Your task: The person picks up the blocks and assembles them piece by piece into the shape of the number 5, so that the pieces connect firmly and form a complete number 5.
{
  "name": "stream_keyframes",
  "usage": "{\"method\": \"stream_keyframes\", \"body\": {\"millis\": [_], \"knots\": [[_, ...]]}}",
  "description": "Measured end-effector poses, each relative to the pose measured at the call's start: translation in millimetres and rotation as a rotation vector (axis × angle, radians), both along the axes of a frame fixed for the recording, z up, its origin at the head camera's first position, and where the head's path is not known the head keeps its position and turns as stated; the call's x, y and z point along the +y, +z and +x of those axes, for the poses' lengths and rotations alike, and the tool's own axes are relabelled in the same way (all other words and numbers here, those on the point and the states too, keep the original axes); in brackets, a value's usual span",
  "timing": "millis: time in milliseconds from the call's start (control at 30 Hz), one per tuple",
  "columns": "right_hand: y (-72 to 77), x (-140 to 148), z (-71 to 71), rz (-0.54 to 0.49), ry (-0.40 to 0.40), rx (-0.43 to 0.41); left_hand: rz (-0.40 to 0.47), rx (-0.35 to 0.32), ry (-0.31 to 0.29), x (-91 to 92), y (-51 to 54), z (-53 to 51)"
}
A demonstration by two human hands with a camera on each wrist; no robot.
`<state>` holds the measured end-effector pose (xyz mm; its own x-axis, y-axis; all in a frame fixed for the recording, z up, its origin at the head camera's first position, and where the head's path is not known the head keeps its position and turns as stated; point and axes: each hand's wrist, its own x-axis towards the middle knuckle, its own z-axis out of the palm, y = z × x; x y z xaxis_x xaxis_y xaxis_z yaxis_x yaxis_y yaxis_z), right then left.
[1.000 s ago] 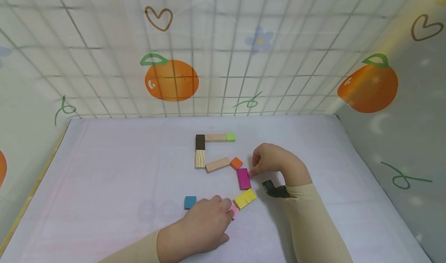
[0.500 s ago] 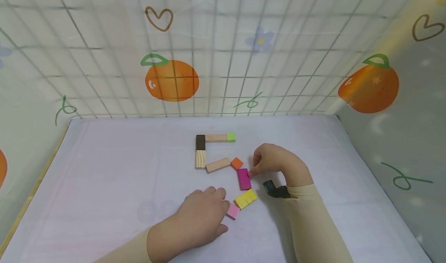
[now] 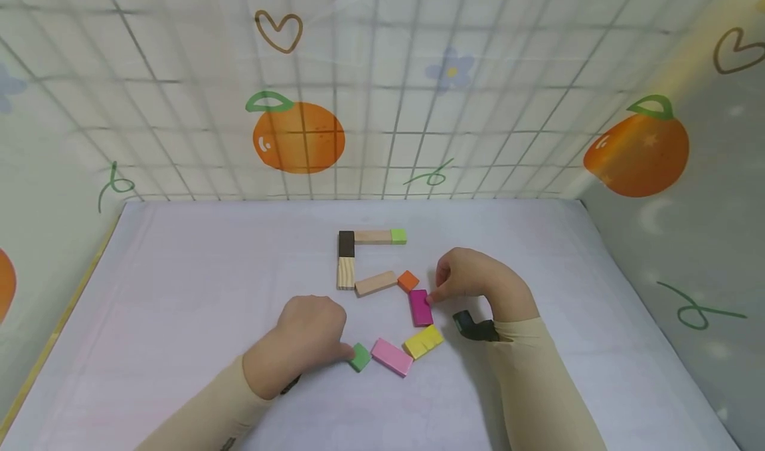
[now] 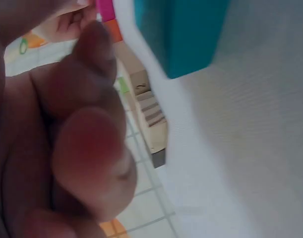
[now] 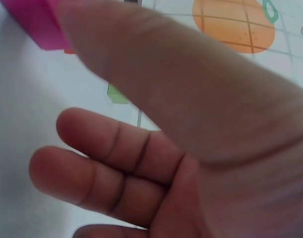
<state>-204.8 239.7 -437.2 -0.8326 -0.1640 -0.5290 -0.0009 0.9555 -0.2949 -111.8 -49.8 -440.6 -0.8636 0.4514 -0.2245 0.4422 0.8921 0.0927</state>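
Observation:
In the head view my left hand point(image 3: 299, 328) hovers low over the left part of a curved row of blocks. Its thumb touches or nearly touches a green block point(image 3: 359, 357). A teal block point(image 4: 183, 34) appears beside its curled fingers in the left wrist view, apart from them; the head view hides it. My right hand point(image 3: 475, 278) has a fingertip against the side of a magenta block point(image 3: 421, 307). In the right wrist view one straight digit reaches that block, the other fingers loosely bent. A pink block point(image 3: 392, 357) and a yellow block point(image 3: 424, 342) lie between the hands.
An orange block point(image 3: 408, 281) and a plain wooden block point(image 3: 376, 283) continue the row. Farther back are a striped wooden block point(image 3: 346, 273), a dark brown block point(image 3: 346, 244), another plain block point(image 3: 373, 237) and a lime block point(image 3: 398, 236). A patterned curtain point(image 3: 382, 105) closes the back.
My left hand has moved left and away from the pink block, uncovering it and the green block. The teal block, visible at first, is now behind that hand. The right hand stays put.

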Motion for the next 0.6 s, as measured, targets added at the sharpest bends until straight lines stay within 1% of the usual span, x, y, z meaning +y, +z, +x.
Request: {"method": "stream_keyframes", "body": {"millis": [100,167,233,300,433,500,567,600], "knots": [[-0.1,0,0.5,-0.007,0.004,0.004,0.011,0.012,0.024,1.9,-2.9,-2.2],[0.1,0,0.7,-0.008,0.006,0.006,0.032,0.034,0.037,3.2,-5.0,-4.2],[0.2,0,1.1,-0.008,0.006,0.005,0.063,0.058,0.034,4.4,-7.0,-6.4],[0.3,0,1.1,-0.006,0.007,0.005,0.091,0.075,0.0,5.6,-8.5,-8.5],[0.9,0,1.0,-0.004,0.002,0.003,0.12,0.095,-0.096,7.9,-10.0,-10.4],[1.3,0,0.7,-0.003,-0.003,0.001,0.151,0.109,-0.14,10.1,-9.9,-10.4],[1.6,0,0.4,-0.001,-0.004,-0.002,0.194,0.136,-0.199,13.0,-9.5,-9.4],[2.0,0,0.4,-0.001,-0.003,-0.002,0.215,0.15,-0.241,14.8,-9.2,-8.5]]}}
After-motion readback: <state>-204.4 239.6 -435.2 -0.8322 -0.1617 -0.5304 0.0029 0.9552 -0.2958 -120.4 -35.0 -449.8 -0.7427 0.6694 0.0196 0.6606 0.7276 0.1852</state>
